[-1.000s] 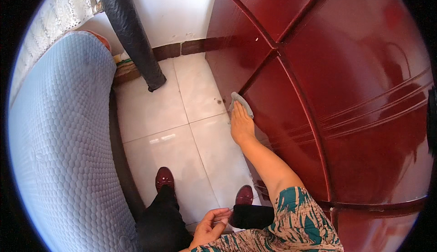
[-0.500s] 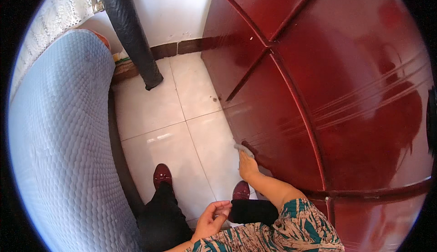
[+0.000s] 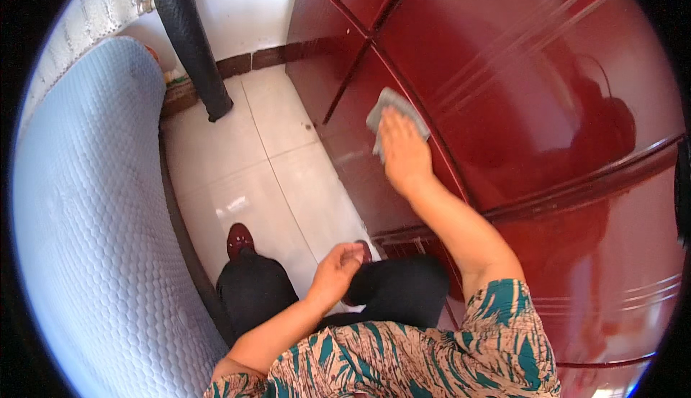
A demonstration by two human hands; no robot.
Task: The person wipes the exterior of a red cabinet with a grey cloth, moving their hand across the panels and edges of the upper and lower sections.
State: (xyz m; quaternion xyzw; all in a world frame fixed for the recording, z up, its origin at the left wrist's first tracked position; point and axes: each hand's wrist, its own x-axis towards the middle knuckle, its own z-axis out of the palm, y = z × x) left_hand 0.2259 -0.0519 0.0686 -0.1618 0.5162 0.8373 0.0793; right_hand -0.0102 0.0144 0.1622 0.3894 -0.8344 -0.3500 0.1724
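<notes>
My right hand (image 3: 407,157) presses a grey cloth (image 3: 391,103) against a glossy dark red panel (image 3: 360,175) with raised ridges. The fingers lie over the cloth, and its edges stick out past the fingertips and along the side of the hand. A raised ridge of the panel runs close beside the cloth on its right. My left hand (image 3: 337,272) hovers near my right knee with its fingers loosely curled, and nothing shows in it.
On the left stands a mattress (image 3: 93,204) with a quilted pale blue surface. A black-wrapped pipe (image 3: 188,42) comes down to the white tiled floor (image 3: 223,153) near the far wall. A lace curtain (image 3: 90,27) hangs at the upper left. My shoe (image 3: 240,240) rests on the tiles.
My right hand has moved the cloth up and across the panel from its lower edge to beside the ridge. My left hand has risen a little, and the view has shifted.
</notes>
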